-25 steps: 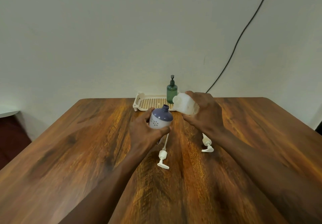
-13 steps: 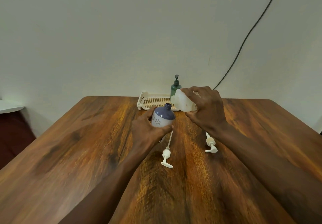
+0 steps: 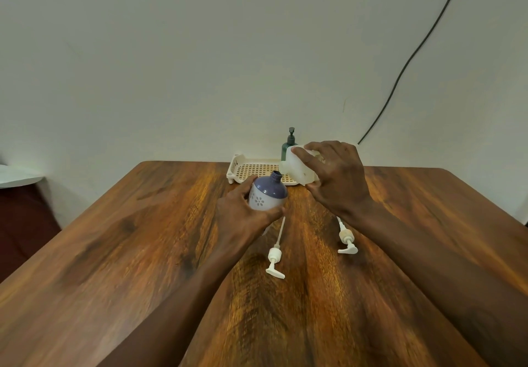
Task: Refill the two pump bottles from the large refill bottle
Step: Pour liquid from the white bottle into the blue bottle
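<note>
Right hand (image 3: 334,178), gripping the white refill bottle (image 3: 297,171), has edged its mouth closer to the open purple pump bottle (image 3: 267,195) held by the left hand (image 3: 243,212), so pouring looks imminent.

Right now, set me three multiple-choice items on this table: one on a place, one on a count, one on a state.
1. The green pump bottle stands: A. at the far edge of the table, by the tray; B. on the floor; C. at the near edge.
2. Loose pump heads lying on the table: A. one; B. two; C. three.
3. The neck of the purple-topped bottle is: A. open; B. pump-fitted; C. capped.
Key: 1 A, it shows behind the refill bottle in the right hand. 2 B, one by the left forearm, another by the right. 3 A, the left hand holds it bare-necked.
</note>
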